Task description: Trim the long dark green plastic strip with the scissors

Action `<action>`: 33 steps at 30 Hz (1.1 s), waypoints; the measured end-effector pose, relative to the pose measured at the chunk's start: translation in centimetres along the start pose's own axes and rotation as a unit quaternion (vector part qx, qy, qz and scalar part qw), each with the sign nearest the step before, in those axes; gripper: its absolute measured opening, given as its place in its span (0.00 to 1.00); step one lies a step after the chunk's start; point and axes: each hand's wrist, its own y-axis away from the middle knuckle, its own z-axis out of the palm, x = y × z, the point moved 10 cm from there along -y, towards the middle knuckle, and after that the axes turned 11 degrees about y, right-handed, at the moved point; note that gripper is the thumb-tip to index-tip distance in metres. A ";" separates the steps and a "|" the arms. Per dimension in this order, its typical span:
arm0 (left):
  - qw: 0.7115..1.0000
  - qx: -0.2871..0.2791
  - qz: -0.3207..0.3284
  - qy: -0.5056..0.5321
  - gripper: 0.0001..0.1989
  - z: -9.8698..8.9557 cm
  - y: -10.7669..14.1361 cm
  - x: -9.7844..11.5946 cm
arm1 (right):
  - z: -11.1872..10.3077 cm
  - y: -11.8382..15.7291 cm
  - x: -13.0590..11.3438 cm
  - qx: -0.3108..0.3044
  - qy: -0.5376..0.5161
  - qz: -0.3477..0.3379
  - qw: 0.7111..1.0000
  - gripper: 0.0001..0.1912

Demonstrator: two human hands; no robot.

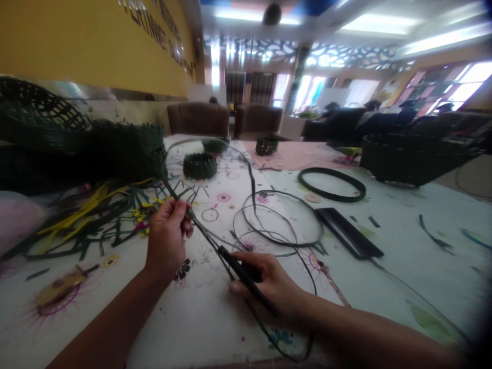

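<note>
Thumb and fingers of my left hand (169, 233) are closed on a dark green strip (207, 236), which runs up behind the hand and down toward the right. My right hand (265, 279) is wrapped round a slim black-handled tool (244, 277); its upper end touches or lies close to the strip. The strip's lower part passes below my right hand and loops near the table's front edge. What the tool's tip is like is too blurred to tell. Thin loops of strip (322, 225) lie on the table beyond my right hand.
Dark woven baskets (130, 148) stand at the left, another (403, 159) at the right. Green and yellow strips (88, 212) lie left of my hand. A small woven ring (200, 166), an oval hoop (332, 184) and a black rectangular frame (348, 233) rest on the floral table cover (184, 328).
</note>
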 end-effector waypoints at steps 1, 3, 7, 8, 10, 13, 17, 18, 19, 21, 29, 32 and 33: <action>1.000 -0.005 -0.005 -0.001 0.09 0.1 0.1 -0.2 | 0.0 0.0 -0.1 0.000 -0.004 -0.001 1.000 0.16; 1.000 -0.020 -0.018 0.001 0.09 0.4 0.3 -0.7 | -0.1 0.0 -0.4 0.002 -0.010 -0.006 1.000 0.15; 0.999 -0.037 -0.003 0.014 0.08 0.7 0.4 -0.8 | 0.0 -0.1 -0.9 -0.013 -0.032 -0.006 0.999 0.13; 0.999 -0.038 0.001 0.015 0.08 0.6 0.4 -0.8 | 0.0 -0.1 -1.0 -0.016 -0.032 -0.005 0.999 0.13; 0.999 -0.037 -0.003 0.018 0.08 0.5 0.4 -1.0 | 0.0 -0.1 -0.9 -0.017 -0.026 -0.002 1.000 0.13; 0.999 -0.030 -0.019 0.027 0.08 0.4 0.4 -1.3 | 0.0 -0.2 -0.5 -0.011 -0.028 0.005 1.000 0.15; 0.999 -0.025 -0.029 0.030 0.08 0.3 0.4 -1.4 | 0.0 -0.1 0.1 -0.002 -0.011 0.015 1.000 0.15; 0.999 -0.027 -0.030 0.029 0.08 0.3 0.3 -1.5 | 0.0 -0.1 0.1 0.001 -0.001 0.016 1.000 0.15; 0.999 -0.028 -0.030 0.028 0.08 0.3 0.3 -1.5 | -0.1 0.0 0.1 0.005 0.010 0.014 1.000 0.14; 0.999 -0.030 -0.033 0.025 0.07 0.3 0.2 -1.6 | -0.3 0.1 -0.1 0.016 0.032 0.008 0.999 0.13; 0.999 -0.042 -0.028 -0.014 0.09 0.2 0.1 -1.7 | -0.9 0.2 -0.9 0.049 0.117 0.000 0.992 0.10; 0.996 -0.031 0.022 -0.086 0.10 -0.3 -0.4 -0.5 | -1.1 0.3 -1.1 0.064 0.151 -0.017 0.986 0.08; 0.993 -0.027 0.035 -0.106 0.10 -0.5 -0.7 -0.1 | -1.1 0.3 -1.2 0.067 0.159 -0.024 0.985 0.08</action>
